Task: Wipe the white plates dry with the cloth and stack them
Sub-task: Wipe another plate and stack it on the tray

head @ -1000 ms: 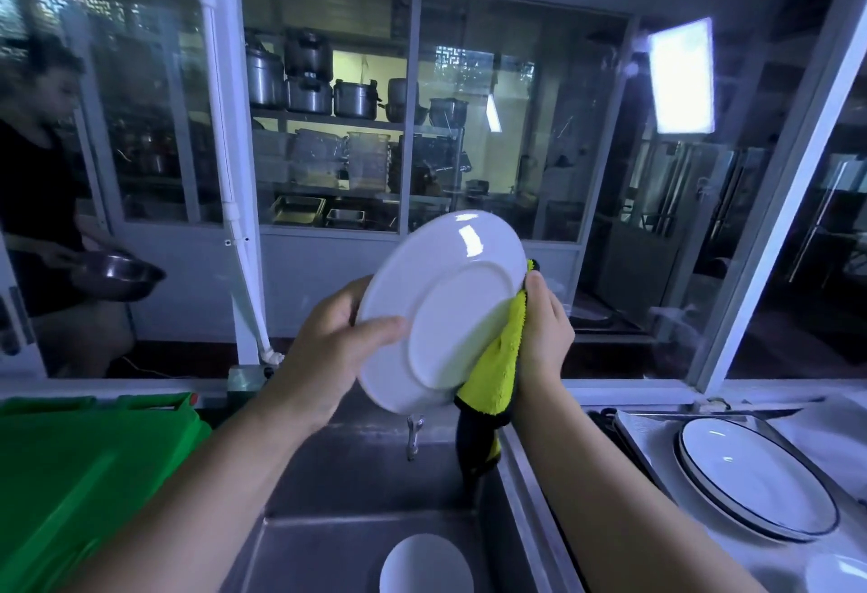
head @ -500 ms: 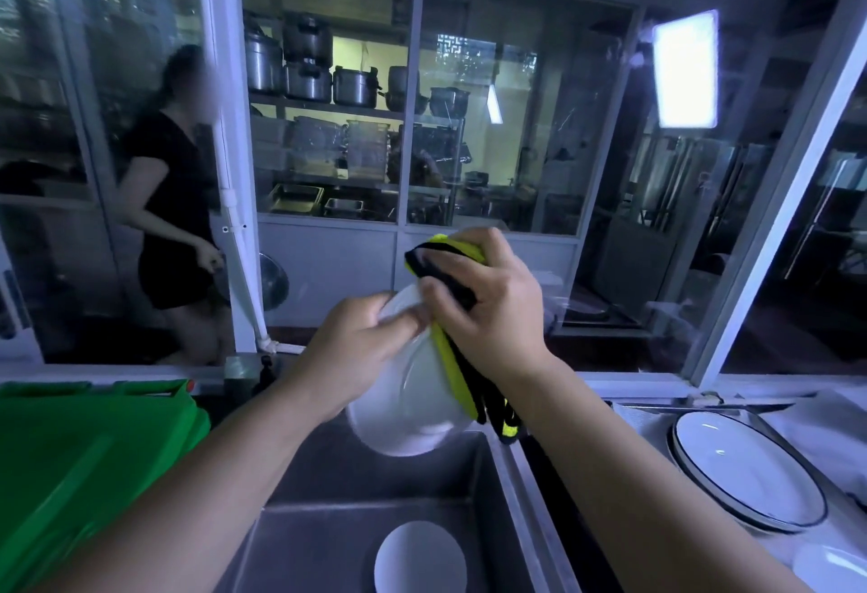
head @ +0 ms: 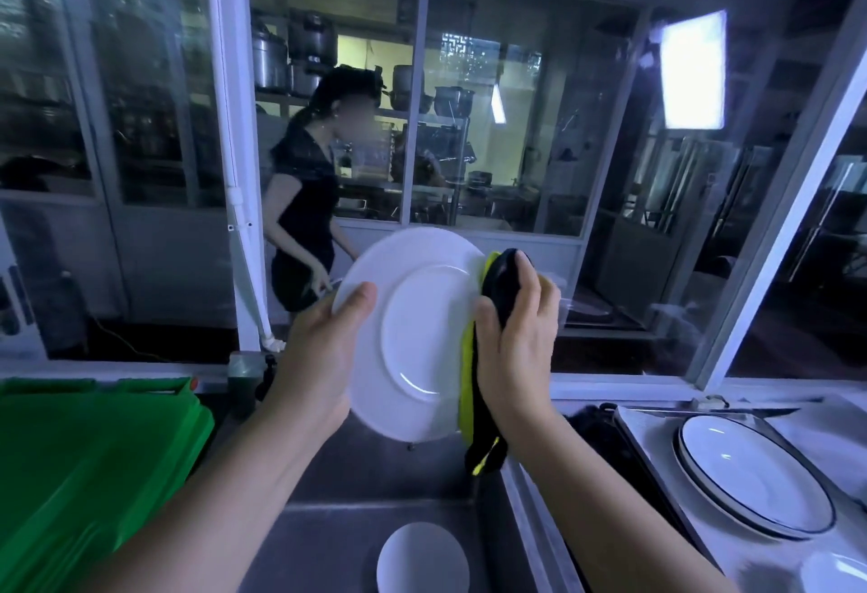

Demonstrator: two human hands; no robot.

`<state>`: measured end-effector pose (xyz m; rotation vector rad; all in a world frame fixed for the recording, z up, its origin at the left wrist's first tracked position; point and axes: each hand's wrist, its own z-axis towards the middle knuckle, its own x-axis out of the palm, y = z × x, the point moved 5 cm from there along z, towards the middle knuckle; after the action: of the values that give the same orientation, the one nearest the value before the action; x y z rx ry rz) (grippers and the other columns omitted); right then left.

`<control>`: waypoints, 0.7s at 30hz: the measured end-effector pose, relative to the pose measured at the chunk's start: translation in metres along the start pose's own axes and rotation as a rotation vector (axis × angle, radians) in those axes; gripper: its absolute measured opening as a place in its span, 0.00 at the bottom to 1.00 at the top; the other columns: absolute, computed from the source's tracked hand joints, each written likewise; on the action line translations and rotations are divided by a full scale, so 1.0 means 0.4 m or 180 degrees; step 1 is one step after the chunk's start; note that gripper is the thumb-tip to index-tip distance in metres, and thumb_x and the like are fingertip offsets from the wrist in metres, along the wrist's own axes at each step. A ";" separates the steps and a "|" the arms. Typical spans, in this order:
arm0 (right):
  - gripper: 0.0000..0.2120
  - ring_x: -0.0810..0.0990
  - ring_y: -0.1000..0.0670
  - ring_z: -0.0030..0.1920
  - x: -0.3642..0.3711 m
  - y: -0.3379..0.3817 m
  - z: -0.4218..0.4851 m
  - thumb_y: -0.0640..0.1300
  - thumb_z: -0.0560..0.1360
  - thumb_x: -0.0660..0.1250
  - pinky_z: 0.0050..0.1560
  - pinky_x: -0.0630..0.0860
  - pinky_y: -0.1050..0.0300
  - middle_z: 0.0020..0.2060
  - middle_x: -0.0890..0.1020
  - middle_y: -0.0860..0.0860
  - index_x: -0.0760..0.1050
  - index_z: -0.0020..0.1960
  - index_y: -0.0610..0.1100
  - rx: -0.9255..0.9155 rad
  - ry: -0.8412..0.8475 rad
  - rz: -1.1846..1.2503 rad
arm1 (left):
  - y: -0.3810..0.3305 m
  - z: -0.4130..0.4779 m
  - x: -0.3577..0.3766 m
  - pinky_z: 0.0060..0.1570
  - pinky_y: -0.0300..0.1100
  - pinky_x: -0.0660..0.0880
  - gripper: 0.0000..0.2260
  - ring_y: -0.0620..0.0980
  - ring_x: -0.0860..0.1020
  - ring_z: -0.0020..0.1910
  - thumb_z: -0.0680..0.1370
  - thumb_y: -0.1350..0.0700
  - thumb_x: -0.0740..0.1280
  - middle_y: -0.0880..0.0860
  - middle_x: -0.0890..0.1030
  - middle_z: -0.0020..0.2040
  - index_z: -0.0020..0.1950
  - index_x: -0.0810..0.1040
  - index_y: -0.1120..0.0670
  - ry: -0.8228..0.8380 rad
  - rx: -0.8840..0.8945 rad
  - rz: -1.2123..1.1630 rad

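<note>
Dim kitchen, steel sink [head: 328,527] below: left hand [head: 319,367] grips white plate [head: 422,334] rim; right hand [head: 516,358], clutching cloth [head: 503,275], has slid from top to right edge. Still wiping, no stacking yet.

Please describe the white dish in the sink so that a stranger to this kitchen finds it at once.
Find the steel sink at the bottom middle of the view. On its floor, at the picture's lower edge, lies a small white dish. No hand touches it, unlike the larger plate held above, and it lacks the dark rim of the plates at right.
</note>
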<state>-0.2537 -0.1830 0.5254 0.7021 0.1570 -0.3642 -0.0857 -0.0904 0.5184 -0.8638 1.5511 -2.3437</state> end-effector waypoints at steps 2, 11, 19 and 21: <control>0.27 0.66 0.44 0.63 0.007 0.046 -0.002 0.49 0.75 0.62 0.63 0.58 0.54 0.67 0.69 0.44 0.65 0.72 0.43 -0.0501 0.0100 -0.0431 | 0.015 0.002 0.005 0.40 0.42 0.77 0.09 0.46 0.84 0.44 0.78 0.51 0.67 0.47 0.86 0.45 0.42 0.85 0.41 -0.0045 -0.0084 -0.0091; 0.14 0.76 0.40 0.54 0.048 0.120 -0.114 0.41 0.76 0.66 0.51 0.73 0.44 0.64 0.76 0.46 0.79 0.61 0.42 -0.2338 0.0797 -0.0637 | 0.024 0.023 0.000 0.29 0.38 0.78 0.15 0.45 0.82 0.31 0.79 0.54 0.65 0.47 0.84 0.34 0.35 0.85 0.45 -0.0203 -0.0047 -0.0121; 0.11 0.70 0.47 0.51 -0.021 0.012 -0.073 0.33 0.71 0.72 0.51 0.72 0.45 0.59 0.79 0.44 0.83 0.54 0.40 -0.2182 0.0756 -0.0579 | 0.013 0.042 -0.063 0.42 0.47 0.78 0.05 0.47 0.84 0.46 0.74 0.44 0.69 0.44 0.85 0.47 0.46 0.84 0.41 -0.0228 -0.0190 0.0043; 0.10 0.69 0.47 0.51 -0.029 0.023 -0.033 0.39 0.76 0.66 0.53 0.70 0.48 0.59 0.79 0.44 0.82 0.55 0.41 -0.2069 0.0731 -0.0599 | 0.015 0.042 -0.069 0.49 0.51 0.79 0.05 0.51 0.83 0.49 0.74 0.44 0.70 0.47 0.85 0.49 0.46 0.84 0.42 -0.0194 -0.0283 0.0029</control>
<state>-0.2611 -0.1647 0.5238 0.0821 0.5354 -0.3829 -0.0548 -0.0931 0.5078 -0.9364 1.6416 -2.2352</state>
